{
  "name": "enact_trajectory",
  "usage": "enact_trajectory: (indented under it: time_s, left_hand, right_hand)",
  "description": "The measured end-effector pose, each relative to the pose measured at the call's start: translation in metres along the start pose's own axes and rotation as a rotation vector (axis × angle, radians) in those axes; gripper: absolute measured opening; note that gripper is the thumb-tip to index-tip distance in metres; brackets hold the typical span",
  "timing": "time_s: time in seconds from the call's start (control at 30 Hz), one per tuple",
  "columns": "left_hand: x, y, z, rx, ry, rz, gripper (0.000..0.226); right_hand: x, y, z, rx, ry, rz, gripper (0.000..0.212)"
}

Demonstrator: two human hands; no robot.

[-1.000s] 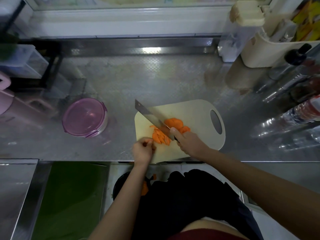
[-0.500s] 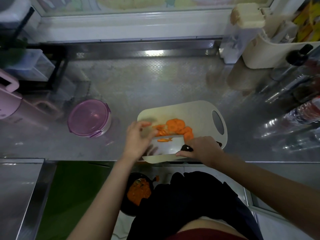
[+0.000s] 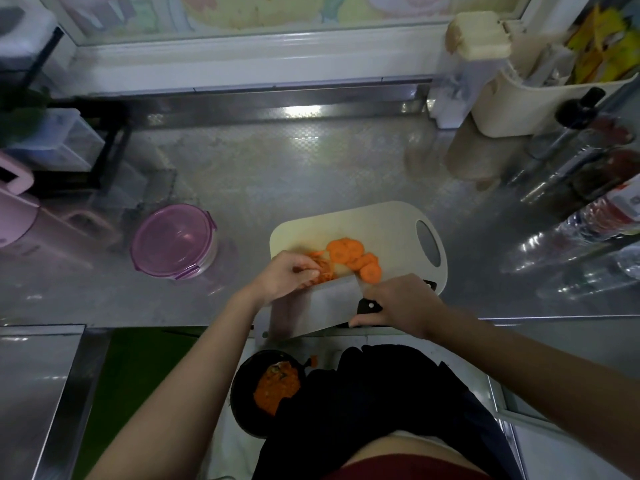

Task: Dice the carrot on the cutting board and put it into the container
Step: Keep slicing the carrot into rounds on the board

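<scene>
Right hand fingers clamped round cleaver handle, with the blade at the cutting board near edge. Left hand fingers curled over cut carrot. Bottle label is blurred and unreadable.

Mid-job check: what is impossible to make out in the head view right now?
All head view:
- Cut carrot under the left hand: fingers cover it, dice size unclear.
- Cutting board near edge: behind the cleaver blade.
- Cleaver handle: mostly inside the right hand.
- Purple container: purple lid hides contents.
</scene>
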State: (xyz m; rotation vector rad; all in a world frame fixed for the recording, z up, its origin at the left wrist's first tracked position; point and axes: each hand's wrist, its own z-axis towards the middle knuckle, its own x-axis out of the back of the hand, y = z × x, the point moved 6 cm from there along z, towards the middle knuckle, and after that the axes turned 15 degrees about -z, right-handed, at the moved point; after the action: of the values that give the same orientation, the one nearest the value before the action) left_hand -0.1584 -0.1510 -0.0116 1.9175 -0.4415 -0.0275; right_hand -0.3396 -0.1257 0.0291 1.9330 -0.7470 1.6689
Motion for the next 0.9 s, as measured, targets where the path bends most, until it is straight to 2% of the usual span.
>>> enact_trajectory:
  time_s: [0.13, 0.3, 0.47, 0.57, 0.63, 0.77, 0.9]
  left_hand:
    - [-0.002, -0.003, 0.002, 0.117, 0.026, -0.143, 0.022]
    - [0.013, 0.002, 0.005, 0.038, 0.199, -0.194, 0.022]
    - [0.056, 0.014, -0.01, -0.161, 0.55, -0.218, 0.02]
    - [0.065, 0.023, -0.024, -0.257, 0.692, -0.22, 0.019]
    - [0.058, 0.021, -0.028, -0.251, 0.698, -0.171, 0.017]
    - [0.029, 0.006, -0.025, -0.156, 0.588, -0.033, 0.016]
    - [0.009, -0.001, -0.023, -0.009, 0.657, 0.04, 0.018]
  right_hand:
    - [0.005, -0.001, -0.001, 0.021, -0.015, 0.022, 0.049]
    - [-0.004, 0.005, -0.004, -0.013, -0.079, -0.003, 0.048]
    - [-0.017, 0.032, -0.011, -0.265, -0.133, 0.035, 0.06]
    - [-0.021, 0.045, -0.009, -0.422, -0.145, 0.192, 0.058]
    - [-0.024, 0.05, -0.005, -0.506, -0.142, 0.258, 0.062]
    - [-0.033, 0.053, 0.0, -0.647, -0.136, 0.441, 0.066]
    - [-0.036, 0.05, 0.005, -0.695, -0.121, 0.518, 0.068]
